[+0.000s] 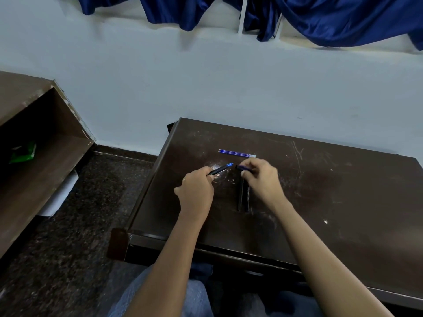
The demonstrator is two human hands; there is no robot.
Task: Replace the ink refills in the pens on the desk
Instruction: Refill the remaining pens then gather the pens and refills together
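Observation:
My left hand [197, 189] grips a black pen [221, 169] with a blue tip that points up and to the right, a little above the dark brown desk [320, 202]. My right hand [263, 179] pinches a small dark pen part [242, 168] close to that tip, with a short gap between the two. Two black pens [243, 197] lie side by side on the desk, partly under my right hand. Blue ink refills [237, 153] lie bundled together just beyond my hands.
The desk's far edge stands against a pale wall [229, 88]. A second brown desk [34, 156] with an open shelf and a green packet [23, 153] stands at the left across a dark speckled floor [91, 213]. Blue curtains [343, 19] hang above.

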